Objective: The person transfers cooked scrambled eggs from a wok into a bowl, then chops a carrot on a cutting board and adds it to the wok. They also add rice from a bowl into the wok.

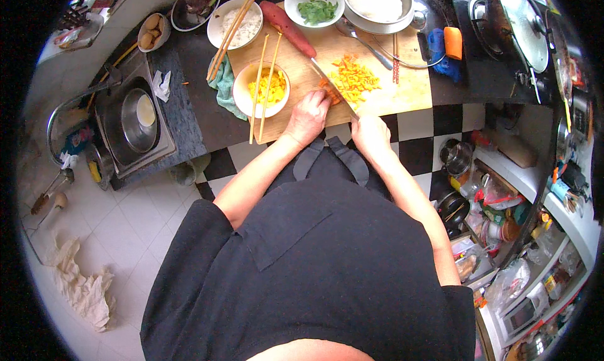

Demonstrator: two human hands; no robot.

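My right hand [371,133] grips the handle end of a kitchen knife [336,88], its blade slanting away to the left over a wooden cutting board [406,94]. Beside the blade, the bent fingers of my left hand [309,115] hold down orange carrot pieces [331,93], partly hidden by the fingers and blade. A heap of diced orange-yellow carrot [355,80] lies right of the blade. A long red-skinned root, likely a sweet potato [288,28], reaches to the knife's tip. Left of my left hand, chopsticks [257,87] rest across a bowl of yellow food pieces [276,83].
Behind stand a bowl of white rice [240,23], a bowl of chopped greens [318,11] and a metal pot of rice [375,2]. A spoon [365,45] lies on the board. A carrot chunk [453,43] lies right; the sink [134,120] is left.
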